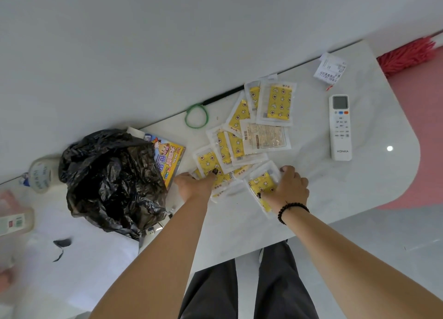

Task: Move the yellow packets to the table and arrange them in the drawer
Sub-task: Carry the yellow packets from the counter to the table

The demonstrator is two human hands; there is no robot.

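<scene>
Several yellow packets (pixel 279 103) with star prints lie scattered and overlapping on the white table (pixel 359 182). One packet (pixel 266 137) lies with its pale printed back up. My left hand (pixel 195 184) holds a yellow packet (pixel 208 161) at the near left of the pile, thumb on top. My right hand (pixel 288 187) grips another yellow packet (pixel 262 183) at the near right, thumb on its face. No drawer is in view.
A crumpled black plastic bag (pixel 110 179) sits left of the pile, partly over a colourful box (pixel 169 155). A white remote (pixel 340 127), a paper receipt (pixel 330 69) and a green ring (pixel 196 115) lie on the table. A red duster (pixel 407 55) shows far right.
</scene>
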